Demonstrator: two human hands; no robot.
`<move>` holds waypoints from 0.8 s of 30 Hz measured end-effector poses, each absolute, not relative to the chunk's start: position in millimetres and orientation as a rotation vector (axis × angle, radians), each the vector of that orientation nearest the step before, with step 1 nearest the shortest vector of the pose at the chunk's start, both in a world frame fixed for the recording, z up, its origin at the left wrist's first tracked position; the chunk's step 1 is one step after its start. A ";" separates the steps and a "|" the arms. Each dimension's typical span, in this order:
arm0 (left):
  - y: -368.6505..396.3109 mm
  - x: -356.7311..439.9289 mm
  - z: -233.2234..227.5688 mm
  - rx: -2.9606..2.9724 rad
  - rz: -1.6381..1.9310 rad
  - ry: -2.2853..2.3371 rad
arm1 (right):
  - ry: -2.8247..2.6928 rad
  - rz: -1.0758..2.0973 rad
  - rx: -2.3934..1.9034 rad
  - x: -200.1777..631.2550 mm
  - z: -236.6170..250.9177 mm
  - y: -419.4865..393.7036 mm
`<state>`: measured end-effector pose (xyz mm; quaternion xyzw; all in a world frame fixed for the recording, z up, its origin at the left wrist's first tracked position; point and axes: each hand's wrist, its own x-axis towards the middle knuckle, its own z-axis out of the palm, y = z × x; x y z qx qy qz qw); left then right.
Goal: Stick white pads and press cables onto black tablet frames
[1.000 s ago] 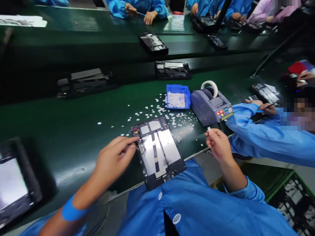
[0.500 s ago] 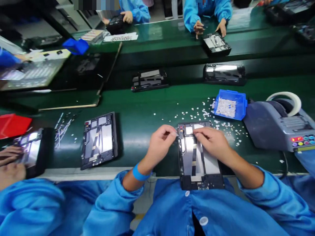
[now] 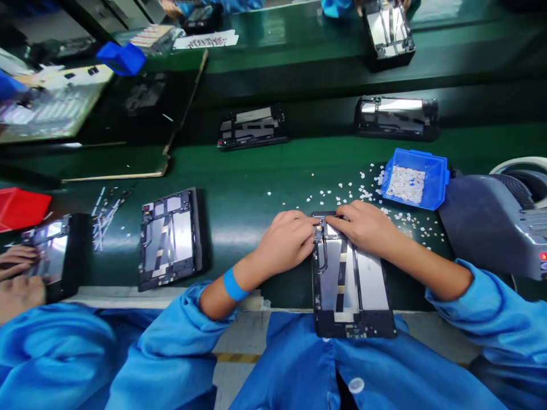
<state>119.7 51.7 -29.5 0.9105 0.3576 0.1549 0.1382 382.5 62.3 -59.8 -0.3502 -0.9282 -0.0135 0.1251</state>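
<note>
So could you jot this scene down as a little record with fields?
left hand: fingertips on the tablet frame's top left corner
right hand: fingers pressing the frame's top edge
tablet frame: open, flat on the green belt
second frame: lies to the left
blue bin: holds white bits
tape dispenser: far right

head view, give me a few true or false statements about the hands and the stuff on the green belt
1. Both hands press on the top end of the open tablet frame. True: left hand and right hand meet there.
2. The blue tray holds small white bits. True.
3. The blue tray sits left of the frame. False: it sits to the upper right.
4. A second open frame lies further left on the belt. True.
5. The left wrist is bare. False: it wears a blue band.
</note>
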 end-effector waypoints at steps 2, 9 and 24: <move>55.7 123.0 -26.0 2.530 0.523 1.059 | -2.710 -0.034 -1.008 384.6 -60.0 64.4; 66.2 139.8 -26.3 2.404 0.476 1.191 | -2.755 0.033 -0.990 389.7 -61.3 70.5; 65.0 136.9 -21.7 2.350 0.437 1.188 | -2.769 0.021 -0.990 387.6 -58.9 70.9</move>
